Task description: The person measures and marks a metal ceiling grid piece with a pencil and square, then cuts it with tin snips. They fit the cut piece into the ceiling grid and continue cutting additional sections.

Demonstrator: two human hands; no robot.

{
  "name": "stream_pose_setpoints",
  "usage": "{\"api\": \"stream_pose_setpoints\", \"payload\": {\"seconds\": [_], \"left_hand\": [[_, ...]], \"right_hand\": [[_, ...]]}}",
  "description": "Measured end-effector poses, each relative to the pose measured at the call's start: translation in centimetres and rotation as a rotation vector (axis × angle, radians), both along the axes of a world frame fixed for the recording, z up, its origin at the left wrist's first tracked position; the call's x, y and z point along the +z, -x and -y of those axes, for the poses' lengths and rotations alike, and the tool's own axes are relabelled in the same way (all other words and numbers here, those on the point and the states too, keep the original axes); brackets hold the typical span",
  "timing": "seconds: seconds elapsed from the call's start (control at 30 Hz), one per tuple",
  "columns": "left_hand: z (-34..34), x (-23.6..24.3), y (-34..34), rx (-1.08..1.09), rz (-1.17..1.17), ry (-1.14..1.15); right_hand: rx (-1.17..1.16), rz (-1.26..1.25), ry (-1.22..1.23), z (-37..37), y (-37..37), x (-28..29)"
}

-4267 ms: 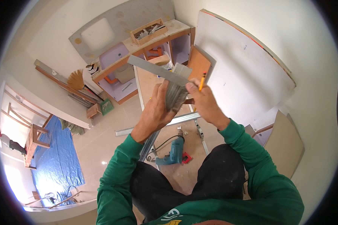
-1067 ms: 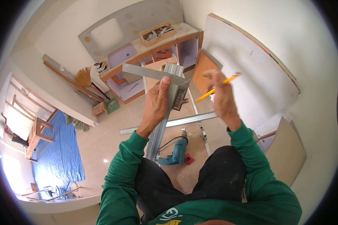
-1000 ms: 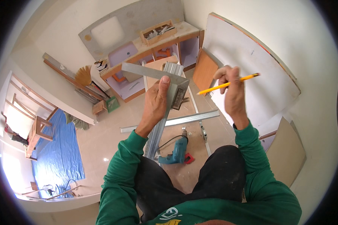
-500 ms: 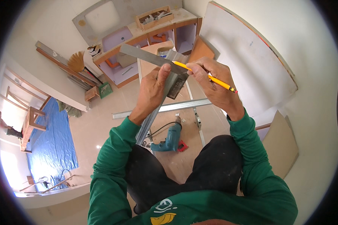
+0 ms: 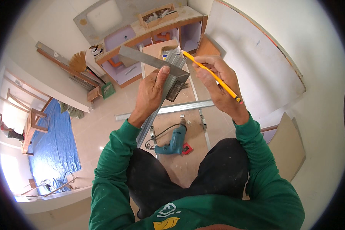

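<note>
My left hand grips a steel square against a long galvanized metal channel, thumb on top of the blade. My right hand is closed on a yellow pencil, its point near the channel's upper end. Below, a second channel lies crosswise over a wooden board with pale metal side rails. A teal corded drill rests there between my knees, beside a small red object.
Ahead stands a cabinet with a sink and a wooden box. A large white panel leans at right. A broom stands at left. Beyond, a blue tarp covers floor near a partly visible person.
My right hand has moved left from a second ago to beside the square. Since half a second ago, the pencil's point has shifted up and right, off the blade. My left hand keeps its grip.
</note>
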State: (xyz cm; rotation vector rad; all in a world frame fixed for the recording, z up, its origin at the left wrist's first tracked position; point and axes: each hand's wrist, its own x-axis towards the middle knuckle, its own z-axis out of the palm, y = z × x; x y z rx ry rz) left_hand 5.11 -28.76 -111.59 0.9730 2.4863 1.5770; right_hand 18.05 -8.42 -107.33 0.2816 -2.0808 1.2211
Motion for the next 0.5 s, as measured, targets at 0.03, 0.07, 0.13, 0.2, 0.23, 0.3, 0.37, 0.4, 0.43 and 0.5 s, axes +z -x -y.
{"api": "stream_pose_setpoints", "payload": {"seconds": [0.03,0.07,0.13,0.2,0.23,0.3,0.37,0.4,0.43,0.5], "left_hand": [[0.0,-0.2,-0.1,-0.012,0.013,0.006],[0.0,-0.4,-0.1,-0.023,0.027,0.012],[0.1,-0.6,0.0,-0.03,0.034,0.046],[0.1,-0.6,0.2,-0.02,0.022,0.101],[0.2,-0.8,0.1,-0.029,0.008,0.093],[0.2,-1.4,0.0,-0.046,-0.016,0.075],[0.4,-1.3,0.8,0.026,0.026,0.066],[0.9,-1.3,1.0,0.065,0.044,0.063],[0.8,-1.0,1.3,0.047,0.071,0.09],[1.6,-0.8,1.8,0.036,0.128,0.151]], "right_hand": [[0.029,-0.037,-0.038,0.1,0.1,-0.1],[0.054,0.033,-0.055,0.2,0.2,-0.1],[0.11,0.171,-0.086,0.3,0.3,0.0],[0.133,0.208,-0.058,0.1,0.5,-0.5],[0.146,0.233,-0.044,0.1,0.4,-0.9],[0.102,0.239,-0.12,-0.6,0.2,-0.8],[0.042,0.369,-0.273,-2.9,-1.3,0.4],[0.004,0.422,-0.277,-3.4,-1.5,-0.1],[-0.033,0.387,-0.279,-3.5,-1.4,-0.7],[-0.083,0.316,-0.282,-3.1,-0.1,-3.3]]}}
